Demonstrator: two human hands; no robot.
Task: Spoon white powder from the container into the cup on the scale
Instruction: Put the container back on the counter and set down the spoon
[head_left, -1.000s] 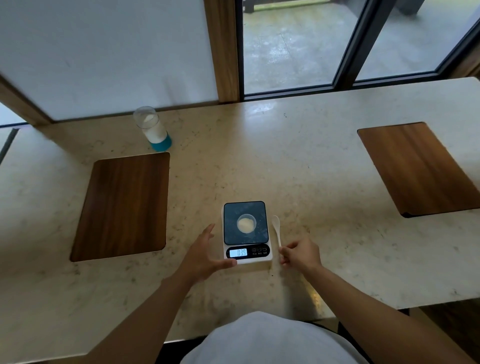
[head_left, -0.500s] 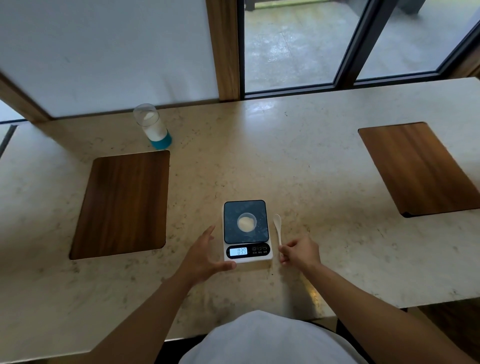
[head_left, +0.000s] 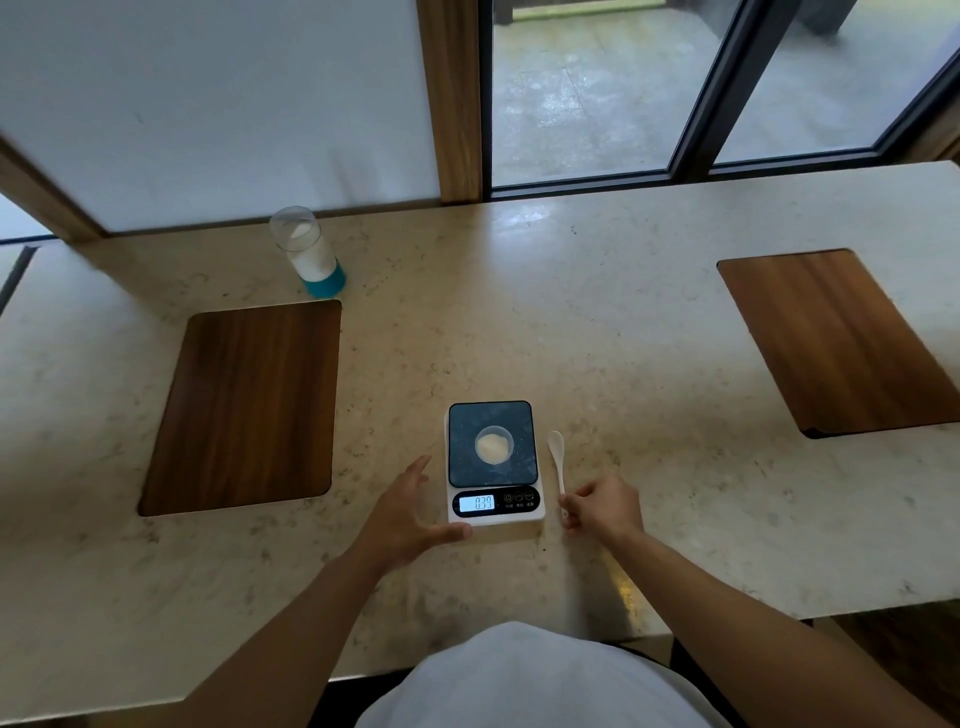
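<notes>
A small clear cup (head_left: 494, 445) holding a mound of white powder (head_left: 492, 447) sits centred on the dark platform of a white digital scale (head_left: 492, 462), whose display seems to read 0.39. The left hand (head_left: 402, 519) lies open, its thumb touching the scale's near left corner; the right hand (head_left: 602, 506) pinches the handle of a white spoon (head_left: 557, 457) lying beside the scale. All rest on a pale marble-look counter (head_left: 597, 338) inset with wooden panels (head_left: 244, 405). Farther left, by the window, a clear blue-based container (head_left: 310, 253) holds more powder.

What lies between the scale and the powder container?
Only bare tabletop separates the scale from the container in the head view; the wooden mat lies left of it.
</notes>
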